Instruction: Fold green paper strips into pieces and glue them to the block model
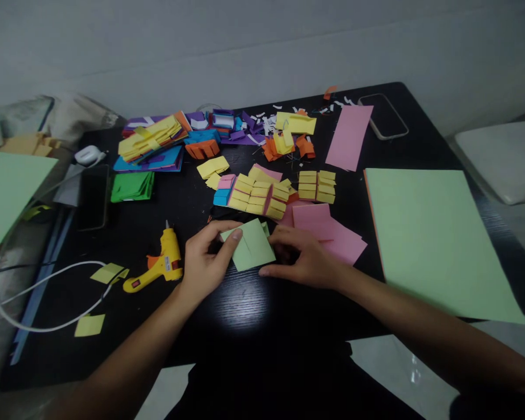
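My left hand (209, 256) pinches a piece of pale green folded paper (254, 248), thumb on top and fingers behind its upper left edge. A crease or slit line runs down its face. At the paper's right edge, my right hand (306, 256) has its fingers curled against it, the fingertips partly hidden, the thumb near the lower corner. Just beyond lie folded yellow paper pieces (258, 195) joined in rows with pink and blue ones. Pink paper sheets (328, 230) rest behind my right hand.
A yellow glue gun (168, 256) lies left of my left hand, near a looped white cable (48, 329). Large pale green sheets (433, 239) lie on the right. Stacked coloured papers (153, 140), green folded paper (132, 186), a dark phone (93, 195) and paper scraps (269, 125) are farther back.
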### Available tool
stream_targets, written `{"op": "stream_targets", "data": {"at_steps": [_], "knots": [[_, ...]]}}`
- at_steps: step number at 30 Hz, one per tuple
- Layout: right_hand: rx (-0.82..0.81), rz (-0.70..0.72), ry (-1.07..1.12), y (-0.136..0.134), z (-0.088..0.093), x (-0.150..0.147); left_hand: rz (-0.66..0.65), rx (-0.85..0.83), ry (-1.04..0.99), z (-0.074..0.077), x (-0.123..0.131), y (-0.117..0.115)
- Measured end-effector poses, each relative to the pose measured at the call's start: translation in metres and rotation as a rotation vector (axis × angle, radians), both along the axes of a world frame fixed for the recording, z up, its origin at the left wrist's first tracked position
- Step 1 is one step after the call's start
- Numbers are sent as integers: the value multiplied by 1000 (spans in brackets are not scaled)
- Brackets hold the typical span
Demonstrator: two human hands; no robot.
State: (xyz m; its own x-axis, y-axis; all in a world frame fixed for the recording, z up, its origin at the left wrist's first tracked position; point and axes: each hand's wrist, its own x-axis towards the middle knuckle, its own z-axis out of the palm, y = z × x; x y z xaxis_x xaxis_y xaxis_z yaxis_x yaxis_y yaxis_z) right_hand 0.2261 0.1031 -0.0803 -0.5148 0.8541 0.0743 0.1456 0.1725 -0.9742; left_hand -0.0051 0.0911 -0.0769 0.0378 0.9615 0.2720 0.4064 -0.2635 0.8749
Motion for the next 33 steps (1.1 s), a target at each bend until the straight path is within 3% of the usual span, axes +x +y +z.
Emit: {"op": "stream_targets", "data": {"at_steps": [3,9,14,19,33], "knots": [[53,-32,28,1,0,0,-23,-35,-58,2,1,-1],[75,-126,28,6,0,0,-161,-240,-392,10,2,4],[-53,-109,39,7,-2,-2,-235,-375,-530,7,-3,9],[-173,-155,156,6,-6,-5,-309,-427,-582,3,-7,11],[-294,-203,245,9,-8,-6,-266,-364,-467,17,4,6]]}}
